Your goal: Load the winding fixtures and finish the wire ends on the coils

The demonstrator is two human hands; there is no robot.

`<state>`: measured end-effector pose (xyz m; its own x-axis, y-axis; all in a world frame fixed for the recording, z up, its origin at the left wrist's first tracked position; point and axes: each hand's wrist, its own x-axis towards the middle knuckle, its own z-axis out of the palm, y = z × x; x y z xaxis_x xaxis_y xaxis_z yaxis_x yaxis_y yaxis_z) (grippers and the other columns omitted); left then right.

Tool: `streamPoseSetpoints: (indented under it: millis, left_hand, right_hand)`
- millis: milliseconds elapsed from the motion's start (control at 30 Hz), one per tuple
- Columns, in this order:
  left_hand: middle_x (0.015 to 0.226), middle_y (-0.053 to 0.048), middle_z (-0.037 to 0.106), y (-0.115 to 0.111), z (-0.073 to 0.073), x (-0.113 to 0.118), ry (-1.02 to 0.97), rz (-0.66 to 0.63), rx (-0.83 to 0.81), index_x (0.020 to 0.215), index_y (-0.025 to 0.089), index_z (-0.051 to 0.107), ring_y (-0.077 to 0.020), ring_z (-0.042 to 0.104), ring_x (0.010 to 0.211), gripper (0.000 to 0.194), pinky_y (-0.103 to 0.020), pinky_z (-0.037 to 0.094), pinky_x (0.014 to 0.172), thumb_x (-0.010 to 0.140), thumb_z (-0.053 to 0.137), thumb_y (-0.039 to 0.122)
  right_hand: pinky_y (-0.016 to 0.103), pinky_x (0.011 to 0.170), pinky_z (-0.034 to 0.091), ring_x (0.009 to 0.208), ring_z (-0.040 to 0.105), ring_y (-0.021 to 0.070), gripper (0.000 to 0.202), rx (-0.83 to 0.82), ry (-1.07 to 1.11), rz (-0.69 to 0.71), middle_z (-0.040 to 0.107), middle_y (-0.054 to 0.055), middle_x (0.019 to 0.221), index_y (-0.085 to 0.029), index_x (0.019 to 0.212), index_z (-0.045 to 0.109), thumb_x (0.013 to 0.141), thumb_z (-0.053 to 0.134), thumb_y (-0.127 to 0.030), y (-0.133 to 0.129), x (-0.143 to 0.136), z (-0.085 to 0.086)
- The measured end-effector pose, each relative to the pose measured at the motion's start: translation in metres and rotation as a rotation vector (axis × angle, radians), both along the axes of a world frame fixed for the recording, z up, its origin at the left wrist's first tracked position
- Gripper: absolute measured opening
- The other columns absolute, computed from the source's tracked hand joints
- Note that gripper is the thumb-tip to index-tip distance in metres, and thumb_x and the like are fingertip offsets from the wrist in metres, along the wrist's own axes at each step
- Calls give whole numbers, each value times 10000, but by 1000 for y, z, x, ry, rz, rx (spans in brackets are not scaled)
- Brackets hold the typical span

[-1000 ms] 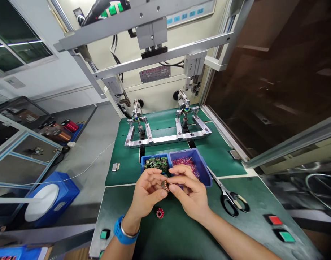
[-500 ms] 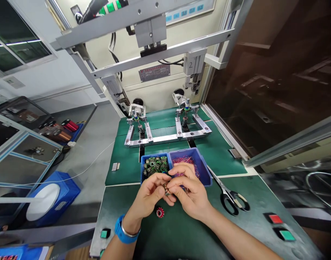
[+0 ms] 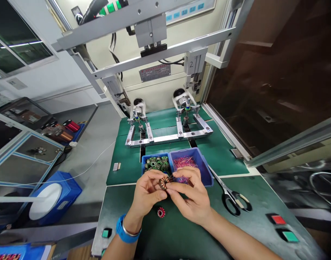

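Coil with copper-coloured windings is up between both hands, above the green table, in front of the two bins. Left hand, blue band on wrist: thumb and fingers closed around coil's left side. Right hand: thumb and index finger drawn together at coil's right edge, other fingers bent; possibly a wire end in that pinch, too small to be sure.

Red ring lies on table, just below the hands in view. Blue bin holds green and metal cores; purple bin touches its right side, holds red wire bits. Scissors lie right of purple bin, handles toward the person, blades partly behind bin wall. Metal frame stands behind bins, one green-edged core at each end. Red button and green button at table's right side.
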<state>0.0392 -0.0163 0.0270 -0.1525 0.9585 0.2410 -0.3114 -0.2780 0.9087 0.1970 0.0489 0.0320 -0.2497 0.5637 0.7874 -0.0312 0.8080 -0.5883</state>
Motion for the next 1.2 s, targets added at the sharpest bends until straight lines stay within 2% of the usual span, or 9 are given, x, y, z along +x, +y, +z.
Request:
streamPoseSetpoints:
  millis: [133,267,533,667,833,933,1033,1100,1200]
  left_hand:
    - [1062,-83,623,0,-3,-1,47,32,29,1068,233,721,-208,606,969,178,-270,513,827,907,774,289]
    - [1040,-59,635,2,0,0,5,37,19,1046,237,723,-174,619,935,154,-233,524,821,903,780,244]
    - [1001,-45,632,-2,5,3,-178,-141,-142,1151,221,664,-149,652,754,337,-231,585,695,867,826,302]
    - [993,-40,599,-3,-1,2,-131,-146,-145,1169,229,642,-152,623,781,376,-234,555,710,855,837,300]
    - [1009,-32,547,-1,1,2,-88,-145,-131,1187,235,643,-154,576,888,486,-197,506,750,778,903,278]
    - [1094,-91,594,-1,1,1,-36,-257,-117,1309,213,605,-174,637,829,495,-256,560,739,904,774,441]
    - [879,-79,689,-2,1,0,21,-316,-121,1341,204,598,-162,683,672,407,-232,580,650,999,654,418]
    - [770,-60,701,-2,3,0,35,-320,-148,1291,196,633,-163,698,654,359,-201,575,635,994,672,393]
    - [798,-69,705,-4,9,2,60,-313,-216,1069,150,696,-166,711,676,247,-184,571,637,971,708,376]
  right_hand:
    - [487,845,526,1016,583,268,349,2,6,-7,613,72,1071,-297,1040,736,809,649,-50,1,-2,-4]
    - [497,885,537,1078,587,275,370,3,23,8,598,78,1110,-306,1029,748,814,638,-26,1,-4,-7]
    - [503,947,530,1188,597,300,220,-268,7,206,609,108,1302,-297,1107,759,896,711,-264,14,4,-7]
    - [550,1043,463,1263,547,306,119,-251,2,258,639,85,1288,-299,981,786,922,685,-276,16,4,-5]
    - [543,1044,452,1258,536,309,142,-231,-62,249,656,94,1217,-244,858,745,941,630,-241,14,5,-1]
    - [538,1077,414,1264,519,295,175,-193,-103,301,671,87,1151,-231,817,711,948,596,-208,14,6,2]
    - [539,1093,386,1291,486,295,131,-206,-124,320,644,87,1205,-236,864,721,935,616,-200,14,8,2]
    - [537,1091,382,1317,458,301,103,-236,-122,310,605,88,1276,-246,913,733,924,640,-204,14,9,1]
    - [530,1093,374,1332,440,302,95,-259,-113,317,592,80,1296,-252,914,730,916,653,-197,14,11,1]
